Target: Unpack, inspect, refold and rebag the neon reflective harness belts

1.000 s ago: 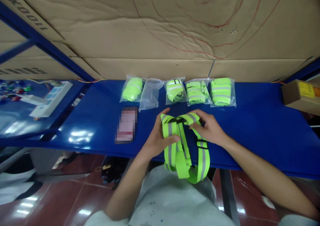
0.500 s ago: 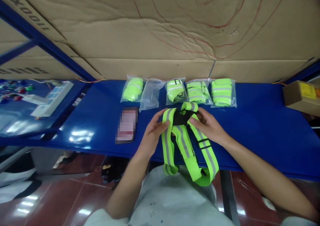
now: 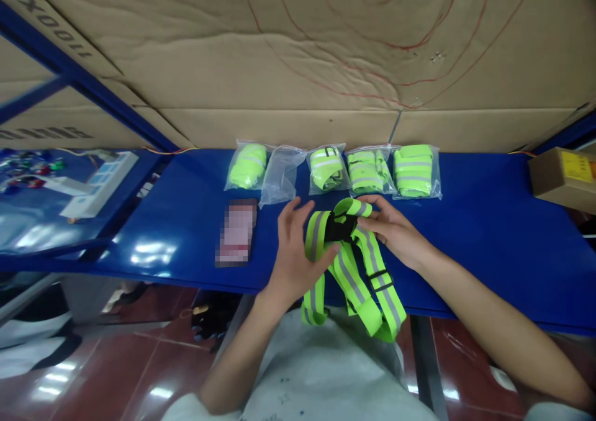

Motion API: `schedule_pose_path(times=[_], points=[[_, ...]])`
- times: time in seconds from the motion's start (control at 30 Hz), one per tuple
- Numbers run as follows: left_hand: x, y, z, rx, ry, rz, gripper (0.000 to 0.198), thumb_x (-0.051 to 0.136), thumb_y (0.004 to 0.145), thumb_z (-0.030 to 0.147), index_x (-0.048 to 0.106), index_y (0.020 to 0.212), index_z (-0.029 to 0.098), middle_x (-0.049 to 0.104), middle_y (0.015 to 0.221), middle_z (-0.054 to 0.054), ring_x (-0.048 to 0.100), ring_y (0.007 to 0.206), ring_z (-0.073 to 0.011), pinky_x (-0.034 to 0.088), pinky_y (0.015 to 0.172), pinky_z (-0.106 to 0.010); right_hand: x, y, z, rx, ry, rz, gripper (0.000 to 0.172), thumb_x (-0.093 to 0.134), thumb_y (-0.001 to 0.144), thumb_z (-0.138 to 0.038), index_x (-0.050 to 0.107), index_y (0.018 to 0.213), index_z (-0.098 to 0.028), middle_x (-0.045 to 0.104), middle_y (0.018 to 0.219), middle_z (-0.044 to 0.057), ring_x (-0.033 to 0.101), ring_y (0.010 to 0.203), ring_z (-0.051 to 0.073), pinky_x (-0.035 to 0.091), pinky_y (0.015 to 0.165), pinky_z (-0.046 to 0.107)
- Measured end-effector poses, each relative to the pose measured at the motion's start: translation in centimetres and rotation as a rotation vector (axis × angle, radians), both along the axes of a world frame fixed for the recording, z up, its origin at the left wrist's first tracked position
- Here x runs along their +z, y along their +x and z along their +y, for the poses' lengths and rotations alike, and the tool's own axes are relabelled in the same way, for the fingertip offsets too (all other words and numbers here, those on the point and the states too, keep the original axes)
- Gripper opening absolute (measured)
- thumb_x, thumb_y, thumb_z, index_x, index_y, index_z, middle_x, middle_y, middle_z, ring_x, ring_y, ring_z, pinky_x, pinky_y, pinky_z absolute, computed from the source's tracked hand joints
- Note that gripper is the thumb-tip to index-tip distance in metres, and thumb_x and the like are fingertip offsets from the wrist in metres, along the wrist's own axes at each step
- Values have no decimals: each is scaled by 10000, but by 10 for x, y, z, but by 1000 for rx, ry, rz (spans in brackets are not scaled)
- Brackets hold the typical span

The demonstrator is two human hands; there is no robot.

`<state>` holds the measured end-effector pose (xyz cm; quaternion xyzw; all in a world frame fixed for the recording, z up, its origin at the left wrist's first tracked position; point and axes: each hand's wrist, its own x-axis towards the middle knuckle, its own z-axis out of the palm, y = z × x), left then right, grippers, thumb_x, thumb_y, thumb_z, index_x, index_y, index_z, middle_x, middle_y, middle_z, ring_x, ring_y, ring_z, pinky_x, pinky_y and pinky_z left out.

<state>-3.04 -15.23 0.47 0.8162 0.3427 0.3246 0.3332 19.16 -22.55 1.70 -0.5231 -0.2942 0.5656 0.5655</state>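
A neon-yellow reflective harness (image 3: 367, 266) with grey stripes, black sliders and a black middle piece hangs over the front edge of the blue table. My right hand (image 3: 388, 228) pinches it at the upper right, next to the black piece. With thumb and fingers spread apart, my left hand (image 3: 298, 247) is at the harness's left side, its thumb in front of the straps. Whether that thumb touches the webbing I cannot tell. Some straps are hidden behind the left hand and dangle before my lap.
Along the back of the blue table (image 3: 479, 247) lie several clear bags with rolled neon straps (image 3: 414, 171) and a clear bag (image 3: 280, 176) with no strap in it. A phone (image 3: 236, 231) lies at left, a cardboard box (image 3: 563, 179) at right, a white power strip (image 3: 100, 185) far left.
My left hand has let go of the harness's left strap and its fingers have spread. The right hand keeps its pinch, and the harness has sagged slightly.
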Motion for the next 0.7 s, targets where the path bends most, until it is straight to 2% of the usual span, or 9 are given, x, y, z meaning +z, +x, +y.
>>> schedule_pose_path(times=[0.03,0.1,0.2,0.3,0.47,0.53,0.6,0.63,0.7], points=[[1,0,-1,-27,161,80,656,764,908,378,483,1495,300,350,1651,-138,409,1502,-354,450,1169,-527,0,0,0,-1,-7,9,461,842,812,-314,579,1188,-271,754,978,-21,705,898,160,524,782,269],[4,0,0,-116,318,179,525,731,939,320,554,1432,289,464,1578,-129,454,1474,-330,437,1182,-518,1,1,-1,8,-1,15,478,841,813,-316,581,1211,-274,758,1001,-16,704,908,158,516,774,259],[9,-5,8,-221,310,202,433,655,996,280,565,1419,254,617,1437,-105,591,1349,-254,504,1117,-411,3,2,-1,35,7,-31,490,829,831,-347,575,1245,-280,760,1018,-3,703,917,166,512,768,263],[14,-11,16,-282,334,266,353,587,1040,306,591,1386,233,682,1365,-90,648,1269,-245,520,1043,-399,1,4,0,59,-1,-158,457,779,878,-437,583,1256,-270,703,823,-24,653,732,154,477,644,262],[19,-17,23,-125,433,322,243,520,1063,286,696,1207,199,690,1303,-117,647,1219,-296,474,1000,-457,-1,13,-1,8,93,-500,356,644,977,-518,619,1193,-237,423,518,-92,414,478,123,334,490,258],[22,-16,24,-93,391,304,249,512,1065,288,702,1182,178,698,1256,-122,672,1135,-279,494,942,-433,1,15,-3,-60,199,-655,324,614,1003,-507,629,1185,-240,520,612,-53,480,547,135,402,547,276],[28,-13,22,-108,359,303,254,507,1066,291,700,1179,172,715,1203,-111,688,1073,-263,500,901,-421,5,12,-6,-54,366,-834,369,653,986,-490,619,1269,-256,679,931,34,627,793,179,517,734,324],[31,-11,20,-126,353,311,253,506,1067,292,699,1183,176,722,1191,-102,692,1073,-261,497,904,-424,6,9,-8,-13,445,-921,443,697,960,-478,595,1337,-268,684,1147,76,658,990,219,538,873,363],[37,-6,16,-168,358,323,253,501,1070,294,695,1194,190,730,1208,-88,690,1124,-261,487,944,-436,8,1,-10,88,530,-1056,573,749,925,-437,534,1433,-284,580,1433,113,575,1311,283,491,1084,425]])
